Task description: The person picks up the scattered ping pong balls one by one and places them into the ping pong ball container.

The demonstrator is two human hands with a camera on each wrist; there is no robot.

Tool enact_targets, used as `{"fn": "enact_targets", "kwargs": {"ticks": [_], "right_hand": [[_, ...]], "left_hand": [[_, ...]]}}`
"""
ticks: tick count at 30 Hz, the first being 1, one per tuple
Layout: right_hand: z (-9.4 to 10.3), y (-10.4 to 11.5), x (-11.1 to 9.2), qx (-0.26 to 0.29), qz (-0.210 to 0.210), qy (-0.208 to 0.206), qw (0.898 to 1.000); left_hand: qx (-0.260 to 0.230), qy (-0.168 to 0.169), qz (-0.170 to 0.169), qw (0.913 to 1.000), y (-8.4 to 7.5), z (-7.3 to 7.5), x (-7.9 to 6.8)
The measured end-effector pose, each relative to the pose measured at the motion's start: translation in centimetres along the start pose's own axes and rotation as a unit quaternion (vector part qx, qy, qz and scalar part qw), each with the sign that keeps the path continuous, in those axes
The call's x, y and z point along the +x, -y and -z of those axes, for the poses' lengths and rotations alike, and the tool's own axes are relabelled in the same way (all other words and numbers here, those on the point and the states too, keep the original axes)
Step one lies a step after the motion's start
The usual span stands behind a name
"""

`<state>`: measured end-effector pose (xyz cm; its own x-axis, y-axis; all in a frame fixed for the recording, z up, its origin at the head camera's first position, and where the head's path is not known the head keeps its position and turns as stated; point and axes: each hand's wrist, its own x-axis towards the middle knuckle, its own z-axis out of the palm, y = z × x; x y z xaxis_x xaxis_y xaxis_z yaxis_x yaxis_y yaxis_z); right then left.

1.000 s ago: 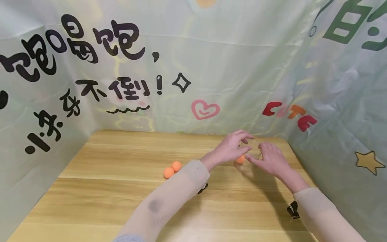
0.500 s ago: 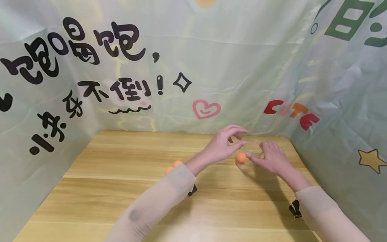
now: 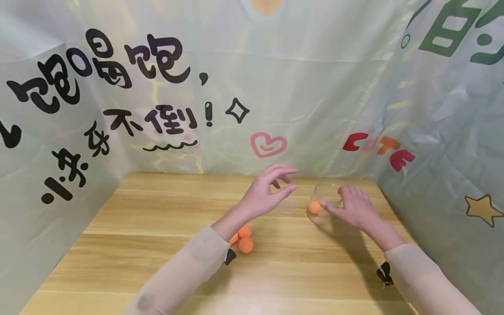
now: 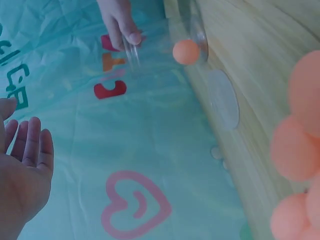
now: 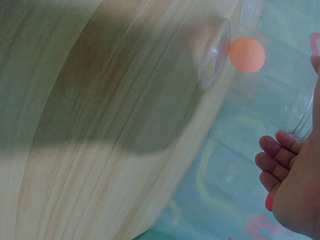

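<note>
A clear cylindrical jar (image 3: pixel 327 189) stands upright on the wooden table, with one orange ball (image 3: pixel 314 207) low inside it. My right hand (image 3: pixel 356 208) holds the jar near its upper rim from the right; the right wrist view shows the fingertips at the rim (image 5: pixel 299 127). Left of the jar, my left hand (image 3: pixel 264 191) hovers with loosely bent fingers and nothing in them. Below its fingertips a clear round lid (image 3: pixel 288 205) lies flat. Several more orange balls (image 3: pixel 246 245) sit together beside the left wrist, partly hidden by the arm; the left wrist view shows them large (image 4: pixel 295 150).
A printed cloth (image 3: pixel 220 87) hangs behind the table and along both sides. The wooden table (image 3: pixel 299 280) extends in front of the jar. Each wrist carries a small black device, such as the left one (image 3: pixel 229 257).
My left hand has moved left, away from the jar's rim, bringing the lid and other orange balls into sight. The right hand stays on the jar, and the jar stands where it was.
</note>
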<state>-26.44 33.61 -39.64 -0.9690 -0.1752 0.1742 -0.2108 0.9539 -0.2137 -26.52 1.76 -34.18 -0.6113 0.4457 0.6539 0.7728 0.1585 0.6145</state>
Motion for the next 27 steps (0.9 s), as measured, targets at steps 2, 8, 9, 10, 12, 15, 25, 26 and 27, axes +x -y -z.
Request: {"fn": "enact_targets", "kwargs": {"ticks": [2, 8, 9, 10, 12, 15, 25, 26, 27], "right_hand": [[-0.1, -0.1, -0.2, 0.001, 0.001, 0.001, 1.000], [-0.1, -0.1, -0.5, 0.005, 0.004, -0.002, 1.000], [-0.1, -0.1, -0.5, 0.005, 0.004, -0.003, 1.000], [-0.2, -0.1, -0.5, 0.005, 0.004, -0.004, 1.000], [-0.2, -0.1, -0.5, 0.004, 0.004, -0.005, 1.000], [-0.3, -0.2, -0.5, 0.004, 0.005, -0.006, 1.000], [-0.4, -0.1, -0.5, 0.003, 0.004, -0.009, 1.000], [-0.4, -0.1, -0.5, 0.002, 0.004, -0.011, 1.000], [-0.3, 0.0, -0.4, 0.001, 0.004, -0.011, 1.000]], "left_hand": [[-0.002, -0.009, 0.002, 1.0000, 0.1, 0.5, -0.7], [-0.006, -0.033, 0.006, 0.9994, 0.2, 1.9, -2.7], [-0.007, -0.037, 0.005, 0.9993, 0.2, 2.1, -3.1], [-0.007, -0.039, 0.005, 0.9992, 0.2, 2.4, -3.4], [-0.008, -0.045, 0.005, 0.9989, 0.2, 2.9, -4.1], [-0.009, -0.055, 0.011, 0.9984, 0.2, 3.6, -5.1], [-0.004, -0.076, 0.051, 0.9958, 1.4, 5.7, -8.6], [-0.003, -0.079, 0.054, 0.9954, 1.6, 5.9, -8.8], [-0.003, -0.082, 0.057, 0.9950, 1.8, 6.1, -9.1]]}}
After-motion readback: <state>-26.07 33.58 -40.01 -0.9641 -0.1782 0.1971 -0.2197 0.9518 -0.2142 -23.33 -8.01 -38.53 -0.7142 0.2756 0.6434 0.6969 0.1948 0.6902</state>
